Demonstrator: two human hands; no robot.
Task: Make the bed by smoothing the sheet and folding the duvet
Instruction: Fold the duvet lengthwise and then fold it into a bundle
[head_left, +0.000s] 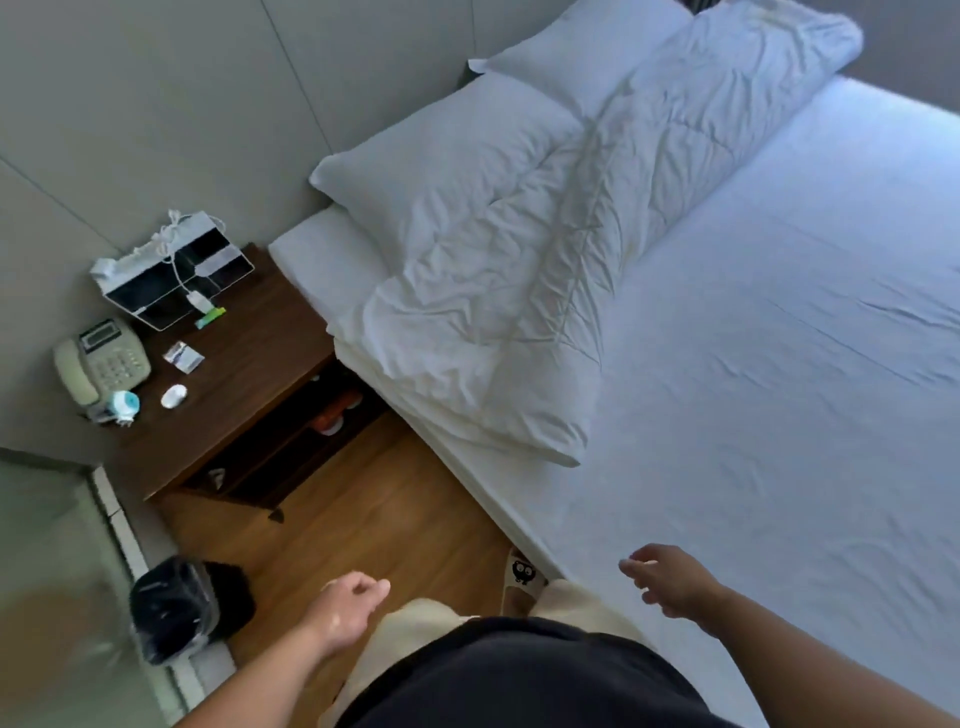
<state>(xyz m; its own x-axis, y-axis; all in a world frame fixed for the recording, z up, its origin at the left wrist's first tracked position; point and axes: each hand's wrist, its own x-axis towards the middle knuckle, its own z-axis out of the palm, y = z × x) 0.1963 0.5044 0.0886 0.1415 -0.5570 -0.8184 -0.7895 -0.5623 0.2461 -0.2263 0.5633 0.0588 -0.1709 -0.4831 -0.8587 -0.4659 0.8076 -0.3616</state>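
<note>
The white duvet (524, 291) lies folded in a long creased band across the head end of the bed, partly over two white pillows (441, 156). The white sheet (779, 389) covers the rest of the mattress, mostly flat with a few faint wrinkles at the right. My left hand (348, 610) hangs over the wooden floor beside the bed, holding nothing, fingers loosely curled. My right hand (670, 579) hovers just above the sheet's near edge, fingers apart and empty. Neither hand touches the bedding.
A dark wooden nightstand (244, 374) stands left of the bed with a telephone (101, 361), a white box (176, 280) and small items. A black-lined bin (174, 608) sits on the wooden floor (374, 525) by a glass panel. My slippered foot (522, 577) is beside the mattress.
</note>
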